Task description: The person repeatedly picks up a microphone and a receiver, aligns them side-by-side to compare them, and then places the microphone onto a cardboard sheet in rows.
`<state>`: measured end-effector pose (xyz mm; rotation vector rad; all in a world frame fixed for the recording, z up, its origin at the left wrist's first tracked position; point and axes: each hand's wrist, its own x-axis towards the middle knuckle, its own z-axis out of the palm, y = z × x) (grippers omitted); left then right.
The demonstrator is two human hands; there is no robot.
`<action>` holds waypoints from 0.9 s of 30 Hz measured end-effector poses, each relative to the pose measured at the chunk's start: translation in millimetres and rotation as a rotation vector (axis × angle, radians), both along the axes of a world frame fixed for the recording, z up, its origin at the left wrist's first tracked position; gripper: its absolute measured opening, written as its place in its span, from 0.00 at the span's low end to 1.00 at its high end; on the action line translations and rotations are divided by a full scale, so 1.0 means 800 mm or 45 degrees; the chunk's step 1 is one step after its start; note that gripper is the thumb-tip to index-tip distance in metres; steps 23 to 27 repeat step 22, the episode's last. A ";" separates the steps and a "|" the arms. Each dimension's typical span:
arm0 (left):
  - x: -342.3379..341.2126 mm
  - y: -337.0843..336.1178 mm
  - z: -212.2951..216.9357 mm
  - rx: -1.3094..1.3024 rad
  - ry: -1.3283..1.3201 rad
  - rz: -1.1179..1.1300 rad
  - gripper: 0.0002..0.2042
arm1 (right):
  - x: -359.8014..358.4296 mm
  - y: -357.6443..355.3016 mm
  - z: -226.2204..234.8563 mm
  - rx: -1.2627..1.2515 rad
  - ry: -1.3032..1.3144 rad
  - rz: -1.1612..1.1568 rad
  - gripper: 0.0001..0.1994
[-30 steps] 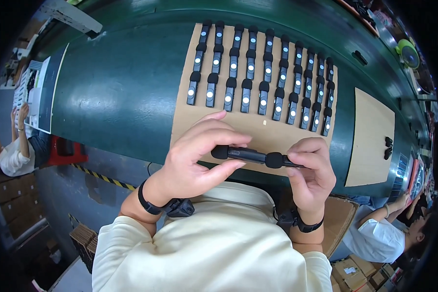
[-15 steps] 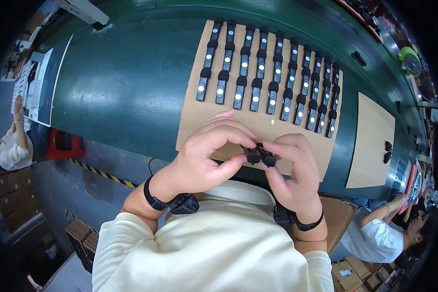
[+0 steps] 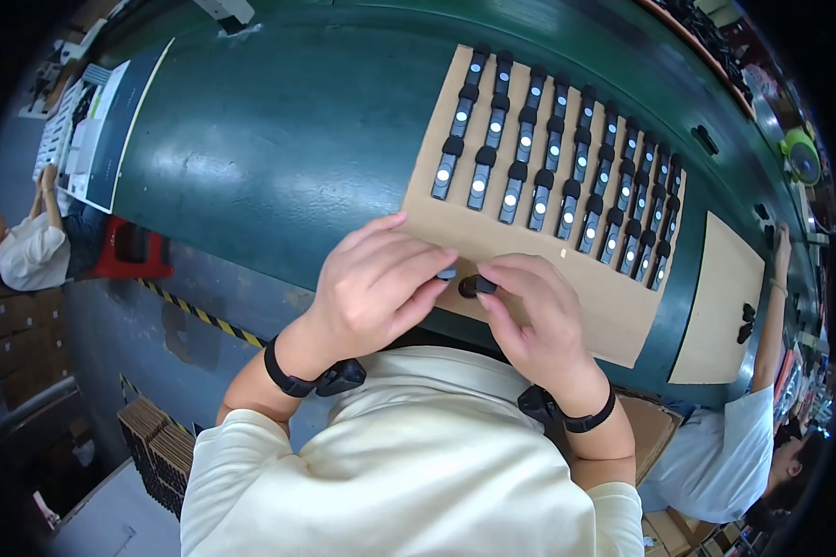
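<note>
My left hand [image 3: 376, 283] pinches a small dark piece with a pale grey face [image 3: 446, 274] between thumb and fingertips; most of it is hidden. In my right hand [image 3: 543, 320] is a small black clip-on microphone [image 3: 478, 286], its dark rounded end turned toward the left hand. A short gap separates the two held pieces, just above the near edge of a cardboard sheet [image 3: 418, 200]. Beyond my hands, three rows of black clip-on microphones [image 3: 540, 200] lie on that sheet, each with a dark foam cap and a glowing whitish dot.
The green table [image 3: 251, 139] stretches to both sides. At right lies a second cardboard sheet [image 3: 715, 288] with small black pieces [image 3: 746, 323]. One co-worker [image 3: 715, 455] reaches an arm over the table there; another person [image 3: 32, 241] sits far left by a red stool [image 3: 130, 251].
My hands have drawn apart; the two dark pieces, side by side before, are now separated. The view has shifted, so the rows appear farther right. The co-worker at right has stretched an arm forward.
</note>
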<state>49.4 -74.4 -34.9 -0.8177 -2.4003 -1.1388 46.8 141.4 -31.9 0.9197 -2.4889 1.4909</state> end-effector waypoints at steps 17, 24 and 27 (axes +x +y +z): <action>0.000 -0.027 -0.034 -0.344 0.121 -0.065 0.10 | 0.007 -0.027 -0.033 0.486 0.413 0.002 0.12; -0.010 -0.022 -0.046 -0.240 0.065 -0.019 0.10 | -0.003 -0.028 -0.041 0.489 0.403 -0.110 0.12; -0.010 -0.022 -0.046 -0.240 0.065 -0.019 0.10 | -0.003 -0.028 -0.041 0.489 0.403 -0.110 0.12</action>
